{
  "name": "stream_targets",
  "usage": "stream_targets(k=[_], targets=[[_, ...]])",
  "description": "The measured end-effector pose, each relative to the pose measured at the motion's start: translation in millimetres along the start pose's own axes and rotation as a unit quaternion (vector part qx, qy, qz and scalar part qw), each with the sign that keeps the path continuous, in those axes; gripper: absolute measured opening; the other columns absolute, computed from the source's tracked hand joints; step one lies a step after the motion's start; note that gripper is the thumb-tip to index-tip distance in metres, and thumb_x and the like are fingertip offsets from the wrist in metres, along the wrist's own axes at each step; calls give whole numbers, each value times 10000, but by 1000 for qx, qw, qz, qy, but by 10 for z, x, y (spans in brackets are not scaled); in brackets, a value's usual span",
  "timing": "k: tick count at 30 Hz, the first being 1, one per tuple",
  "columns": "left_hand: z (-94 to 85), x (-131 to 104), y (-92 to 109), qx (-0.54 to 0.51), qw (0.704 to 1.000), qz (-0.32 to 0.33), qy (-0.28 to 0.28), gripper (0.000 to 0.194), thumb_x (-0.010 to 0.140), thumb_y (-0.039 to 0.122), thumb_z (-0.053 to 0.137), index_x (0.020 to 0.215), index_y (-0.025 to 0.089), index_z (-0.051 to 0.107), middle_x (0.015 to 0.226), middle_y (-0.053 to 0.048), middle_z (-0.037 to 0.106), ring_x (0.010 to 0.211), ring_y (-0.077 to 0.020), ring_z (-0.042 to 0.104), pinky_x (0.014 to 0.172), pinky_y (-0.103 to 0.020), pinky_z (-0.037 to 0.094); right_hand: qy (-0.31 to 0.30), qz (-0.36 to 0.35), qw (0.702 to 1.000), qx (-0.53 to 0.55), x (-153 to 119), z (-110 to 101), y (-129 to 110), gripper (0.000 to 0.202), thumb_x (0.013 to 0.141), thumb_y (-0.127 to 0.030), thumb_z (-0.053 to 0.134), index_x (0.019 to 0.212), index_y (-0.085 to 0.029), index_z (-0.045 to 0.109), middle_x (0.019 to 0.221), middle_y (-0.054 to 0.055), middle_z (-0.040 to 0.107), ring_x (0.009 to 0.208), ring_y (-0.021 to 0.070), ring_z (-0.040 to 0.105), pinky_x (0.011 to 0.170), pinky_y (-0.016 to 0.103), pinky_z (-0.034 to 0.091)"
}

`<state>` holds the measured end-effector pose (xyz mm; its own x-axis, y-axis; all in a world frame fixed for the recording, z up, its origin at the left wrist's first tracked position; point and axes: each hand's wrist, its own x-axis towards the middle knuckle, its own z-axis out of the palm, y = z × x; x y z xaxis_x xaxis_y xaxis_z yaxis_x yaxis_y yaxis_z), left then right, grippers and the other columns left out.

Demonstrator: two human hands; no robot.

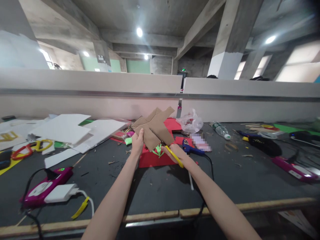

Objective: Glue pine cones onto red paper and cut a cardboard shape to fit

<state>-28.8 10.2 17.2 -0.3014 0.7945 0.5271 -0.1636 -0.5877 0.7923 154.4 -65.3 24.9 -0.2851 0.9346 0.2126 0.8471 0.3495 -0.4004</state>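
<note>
Over the middle of the table, my left hand [137, 144] grips the left edge of a brown cardboard piece [156, 128], its thumb lying on top. The cardboard has an irregular outline and a dark slit across its middle. My right hand [176, 152] is closed on yellow-handled scissors [173, 156], whose blades reach the cardboard's lower edge. Most of the blades are hidden. Beneath the cardboard lie a red sheet [155, 160] and a small bright green cut-out [158, 151].
A blue glue gun [192, 149] with a black cable lies right of my right hand. White boards [62, 128] and red-and-yellow scissors [23, 151] are at left. Purple power strips [43, 188] sit on both sides. A plastic bottle [220, 130] and plastic bag [191, 121] stand near the partition.
</note>
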Motion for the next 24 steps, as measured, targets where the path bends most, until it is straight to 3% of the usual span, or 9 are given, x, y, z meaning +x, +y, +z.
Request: stream_targets(k=[9,13,17,24], targets=[[19,-7,55,-3,1000,6,13,398,695,419,569,978,142,617,1073,-95,611,998,-204,555,895,-351,406,14,2,1000,20,37,40,-28,634,814,-601,254,674,-125,649,687,123,656,654,168,610,515,201,326],[11,-7,49,18,1000,7,23,402,700,430,557,960,130,618,1046,-100,621,970,-202,563,882,-351,411,12,1,1000,0,30,77,-19,631,823,-594,230,750,-130,651,735,127,659,696,168,612,556,208,347],[-18,11,-13,-2,998,-28,60,413,691,449,555,945,127,608,1022,-104,626,922,-189,577,843,-340,433,-7,-20,999,-28,17,95,-62,631,834,-583,193,838,-137,639,809,126,657,775,183,615,594,219,367],[-51,59,-100,-11,994,-31,105,376,689,467,538,845,128,586,854,-76,647,773,-160,595,739,-308,463,-54,-13,997,-48,18,9,-139,650,802,-635,203,791,-150,635,785,116,660,737,191,616,605,228,386]])
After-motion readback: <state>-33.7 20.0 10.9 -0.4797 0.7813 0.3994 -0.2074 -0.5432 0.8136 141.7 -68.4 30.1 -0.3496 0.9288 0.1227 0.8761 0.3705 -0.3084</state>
